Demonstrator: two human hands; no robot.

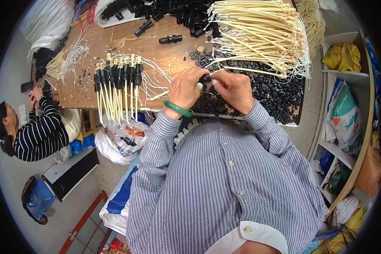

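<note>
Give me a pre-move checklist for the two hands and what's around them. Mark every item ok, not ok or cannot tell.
1. Left hand and right hand brought together: ok, their fingers nearly meet.
2. Black piece at the fingers: ok, it shows between the hands.
3. Firm hold on it: cannot tell, the fingers cover too much.
4. Loose bits near the right hand: ok, heaped beside it.
5. Threads well away from the left hand: not ok, some run close to it.
6. Fitted tubes wholly on the table: not ok, lower ends overhang its near edge.
</note>
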